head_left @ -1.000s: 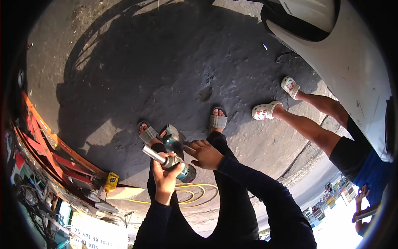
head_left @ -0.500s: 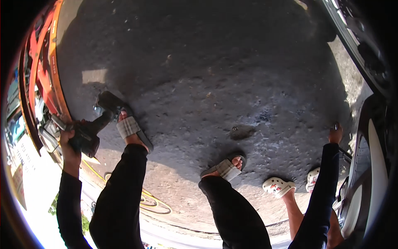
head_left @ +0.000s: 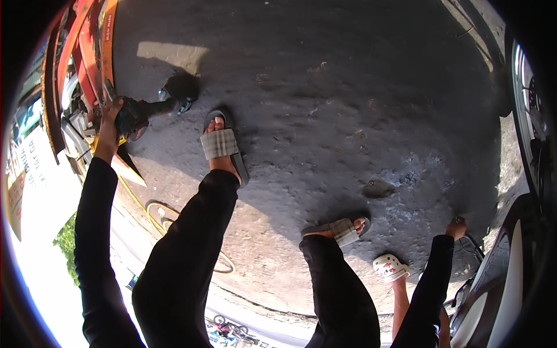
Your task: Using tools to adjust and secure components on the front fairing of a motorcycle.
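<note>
My left hand (head_left: 108,129) is closed around the front end of a dark cordless power tool (head_left: 132,119), beside a red and orange metal frame. The tool's handle and battery end point away from the hand, over the ground. Low at the right, my right hand (head_left: 456,228) is closed above the dark ground. A small dark thing shows at its fingertips, too small to name. A motorbike-like vehicle with dark and white panels (head_left: 503,287) stands just right of that hand.
The red and orange metal frame (head_left: 87,55) holds parts at the left. My feet in checked slides (head_left: 219,144) stand apart on rough, stained ground. Beside my right arm is another person's white clog (head_left: 390,267). A yellow hose (head_left: 152,217) lies behind my left leg.
The view has swung, so the ground and my feet sit farther right. The left hand with the power tool appears higher in the picture; the right hand appears lower, still closed.
</note>
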Available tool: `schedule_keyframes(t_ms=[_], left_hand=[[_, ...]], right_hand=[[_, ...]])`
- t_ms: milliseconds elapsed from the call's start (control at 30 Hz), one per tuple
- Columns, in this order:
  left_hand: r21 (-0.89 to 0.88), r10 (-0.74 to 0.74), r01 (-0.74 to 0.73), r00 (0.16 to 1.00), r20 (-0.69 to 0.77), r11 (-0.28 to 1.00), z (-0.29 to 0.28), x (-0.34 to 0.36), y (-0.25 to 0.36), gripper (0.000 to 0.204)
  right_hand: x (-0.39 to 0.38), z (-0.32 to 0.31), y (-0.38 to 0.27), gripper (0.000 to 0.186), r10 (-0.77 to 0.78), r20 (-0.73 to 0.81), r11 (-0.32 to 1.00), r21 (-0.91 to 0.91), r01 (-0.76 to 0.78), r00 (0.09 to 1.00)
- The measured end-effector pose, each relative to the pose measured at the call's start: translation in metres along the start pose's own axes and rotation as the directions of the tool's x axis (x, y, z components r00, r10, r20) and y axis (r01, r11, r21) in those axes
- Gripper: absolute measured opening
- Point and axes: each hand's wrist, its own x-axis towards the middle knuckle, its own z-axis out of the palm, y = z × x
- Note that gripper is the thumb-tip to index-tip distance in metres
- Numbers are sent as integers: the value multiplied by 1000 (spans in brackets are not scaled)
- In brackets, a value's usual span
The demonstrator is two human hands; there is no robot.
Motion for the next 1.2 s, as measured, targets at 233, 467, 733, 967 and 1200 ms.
schedule_keyframes(t_ms=[233, 467, 733, 967, 1200], left_hand=[[114, 66, -42, 975, -211, 993, -4, -9, 36, 65], [539, 247, -135, 959, -141, 831, -98, -123, 44, 64], [486, -334, 205, 922, 197, 850, -236, -296, 140, 43], [169, -393, 393, 919, -35, 904, -317, -151, 256, 34], [-271, -123, 74, 978, -169, 960, -261, 58, 480, 22]], right_hand=[[-153, -33, -113, 17, -84, 194, 921, 389, 2, 977], [-342, -280, -192, 20, -401, 578, 857, 511, 68, 711], [-294, -579, -282, 29, -645, 638, 646, 162, 746, 420], [-158, -549, -401, 30, -838, 443, 372, 38, 927, 318], [72, -795, -664, 37, -914, 58, 406, 110, 907, 402]])
